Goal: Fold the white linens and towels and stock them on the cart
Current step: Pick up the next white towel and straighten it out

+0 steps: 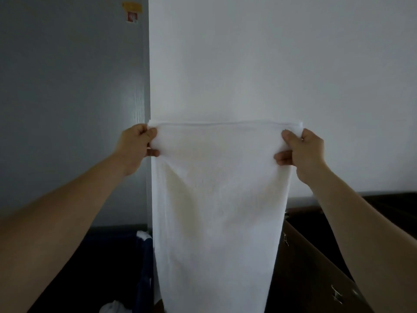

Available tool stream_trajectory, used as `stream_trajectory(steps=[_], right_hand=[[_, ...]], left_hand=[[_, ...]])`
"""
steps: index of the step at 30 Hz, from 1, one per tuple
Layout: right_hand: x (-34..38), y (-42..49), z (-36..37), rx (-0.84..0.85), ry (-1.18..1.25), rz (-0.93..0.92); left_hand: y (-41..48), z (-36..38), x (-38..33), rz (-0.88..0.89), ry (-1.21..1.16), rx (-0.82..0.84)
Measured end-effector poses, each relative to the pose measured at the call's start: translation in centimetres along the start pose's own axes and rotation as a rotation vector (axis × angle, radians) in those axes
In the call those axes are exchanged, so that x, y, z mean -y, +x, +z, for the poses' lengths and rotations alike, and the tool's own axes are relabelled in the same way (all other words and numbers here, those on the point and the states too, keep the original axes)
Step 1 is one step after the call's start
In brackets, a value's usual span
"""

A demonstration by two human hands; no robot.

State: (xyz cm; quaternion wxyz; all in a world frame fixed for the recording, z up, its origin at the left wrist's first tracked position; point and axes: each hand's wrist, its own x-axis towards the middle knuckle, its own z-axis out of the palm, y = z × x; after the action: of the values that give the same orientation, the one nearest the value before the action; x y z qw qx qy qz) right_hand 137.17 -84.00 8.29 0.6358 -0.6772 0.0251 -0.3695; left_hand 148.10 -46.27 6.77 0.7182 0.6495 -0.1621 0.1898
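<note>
Both arms are stretched out forward and a white towel (216, 211) hangs straight down between them, held up in the air in front of a white wall (270, 64). The left hand (137, 145) has its fingers (151, 132) clenched on the top left corner, thumb pinching underneath, and the right hand (302, 150) grips the top right corner the same way. The top edge runs pretty much level and taut between the two hands, and it looks doubled over there, like a folded edge. The cloth narrows a bit lower down and runs out of the bottom of the view.

On the left, a grey door (67, 98) with an orange sticker (132, 6) up high. Low left there's a dark blue bin (144, 256) with some white fabric (143, 234) poking out, just beside the towel. Low right, a brown cardboard box (316, 267), pretty dim.
</note>
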Motion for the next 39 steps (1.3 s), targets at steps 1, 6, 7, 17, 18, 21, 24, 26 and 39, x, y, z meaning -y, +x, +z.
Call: stream_trajectory(steps=[1,6,7,17,18,21,24,26,39], right_hand=[[-0.2,-0.2,-0.1,-0.013,-0.014,0.003],[-0.9,-0.8,-0.4,-0.065,-0.03,-0.002],[-1.0,-0.9,-0.5,-0.065,-0.033,0.0],[-2.3,1.6,-0.7,0.038,-0.035,0.053],[-2.4,2.2,-0.5,0.058,-0.03,0.061],[-2.3,4.6,-0.1,0.099,0.002,0.019],[-1.2,7.6,0.1,0.086,0.047,-0.062],[-0.5,9.2,0.1,0.093,0.069,-0.096],[-3.5,7.4,-2.5,0.167,0.138,-0.096]], left_hand=[[0.0,0.0,0.4,-0.011,0.009,-0.01],[0.0,1.1,1.2,-0.052,-0.017,-0.035],[0.0,1.2,1.2,-0.061,-0.031,-0.038],[0.6,3.3,1.8,-0.019,0.078,-0.149],[0.9,3.9,1.6,-0.021,0.098,-0.159],[2.1,6.0,0.2,0.015,0.11,-0.208],[3.6,7.9,-2.1,0.089,0.105,-0.261],[4.1,8.7,-3.6,0.124,0.12,-0.291],[-1.4,8.2,-2.5,0.061,0.106,-0.271]])
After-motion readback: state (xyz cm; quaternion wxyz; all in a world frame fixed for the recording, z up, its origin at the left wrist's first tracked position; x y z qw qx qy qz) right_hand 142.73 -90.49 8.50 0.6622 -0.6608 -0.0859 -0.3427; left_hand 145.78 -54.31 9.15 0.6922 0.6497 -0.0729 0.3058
